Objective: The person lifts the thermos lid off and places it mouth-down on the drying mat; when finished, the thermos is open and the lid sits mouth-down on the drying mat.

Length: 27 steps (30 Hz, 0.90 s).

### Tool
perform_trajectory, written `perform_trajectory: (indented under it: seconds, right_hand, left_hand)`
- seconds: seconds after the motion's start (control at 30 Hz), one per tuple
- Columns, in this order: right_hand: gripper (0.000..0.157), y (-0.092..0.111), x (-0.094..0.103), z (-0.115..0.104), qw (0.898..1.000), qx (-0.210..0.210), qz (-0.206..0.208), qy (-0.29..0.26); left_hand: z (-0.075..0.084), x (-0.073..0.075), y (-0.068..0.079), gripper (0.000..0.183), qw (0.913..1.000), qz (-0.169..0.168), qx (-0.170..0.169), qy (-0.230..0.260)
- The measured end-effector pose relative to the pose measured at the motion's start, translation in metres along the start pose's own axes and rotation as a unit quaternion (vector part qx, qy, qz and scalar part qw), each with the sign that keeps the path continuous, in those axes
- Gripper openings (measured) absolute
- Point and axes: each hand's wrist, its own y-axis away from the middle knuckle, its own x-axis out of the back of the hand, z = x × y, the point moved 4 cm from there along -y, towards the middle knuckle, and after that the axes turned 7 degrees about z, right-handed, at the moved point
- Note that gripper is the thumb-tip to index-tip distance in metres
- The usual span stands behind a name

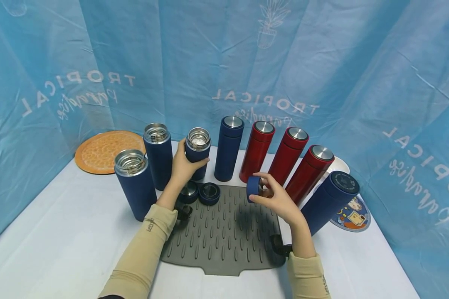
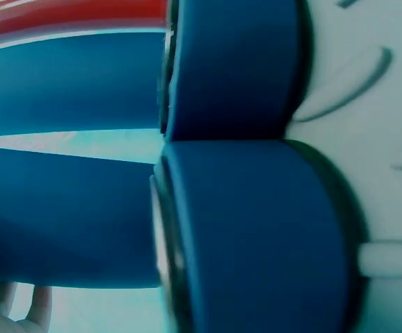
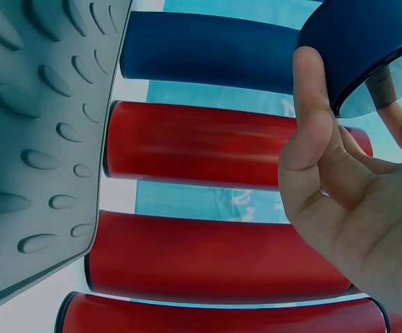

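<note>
My left hand [image 1: 184,165] grips a lidless blue thermos [image 1: 197,157] at the back of the table, thumb and fingers around its body; its steel mouth faces up. My right hand [image 1: 278,200] pinches a blue thermos lid [image 1: 252,189] on its side above the grey ribbed mat [image 1: 224,236]. The right wrist view shows the thumb and fingers around the lid's [image 3: 367,48] rim. Two more dark blue lids [image 1: 209,193] sit side by side on the mat near my left forearm. In the left wrist view, fingertips [image 2: 40,305] show below the thermos body.
Two other lidless blue thermoses [image 1: 134,187] stand at left. From the middle to the right are a capped blue thermos [image 1: 229,149], three capped red ones [image 1: 257,149] and another capped blue one [image 1: 327,203]. An orange round mat [image 1: 101,151] lies back left, a patterned mat [image 1: 353,216] at right.
</note>
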Motion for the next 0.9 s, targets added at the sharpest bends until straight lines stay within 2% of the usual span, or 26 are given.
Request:
perform_trajectory:
  seconds: [0.1, 0.23, 0.33, 0.57, 0.73, 0.9]
  right_hand:
    - [0.061, 0.003, -0.001, -0.01, 1.0, -0.001, -0.004, 0.003]
    - [0.06, 0.003, -0.001, -0.009, 1.0, -0.002, -0.007, 0.004]
    - [0.061, -0.001, -0.002, 0.002, 1.0, -0.005, -0.005, 0.006]
    - [0.059, -0.004, -0.007, 0.005, 1.0, -0.019, 0.005, 0.013]
    - [0.064, -0.013, -0.013, 0.007, 0.996, -0.024, 0.036, 0.08]
    - [0.07, -0.031, -0.025, 0.008, 0.984, -0.007, 0.058, 0.171]
  left_hand:
    - [0.0, 0.0, -0.006, 0.088, 0.9997, 0.005, 0.022, -0.004]
    - [-0.001, -0.002, -0.014, 0.089, 0.9987, 0.008, 0.044, -0.026]
    - [-0.002, -0.004, -0.018, 0.09, 0.9977, 0.009, 0.055, -0.038]
    - [-0.004, -0.007, -0.022, 0.09, 0.996, -0.004, 0.072, -0.054]
    - [-0.005, -0.007, -0.022, 0.089, 0.9956, -0.007, 0.075, -0.057]
    - [-0.004, -0.007, -0.023, 0.089, 0.9957, -0.006, 0.073, -0.056]
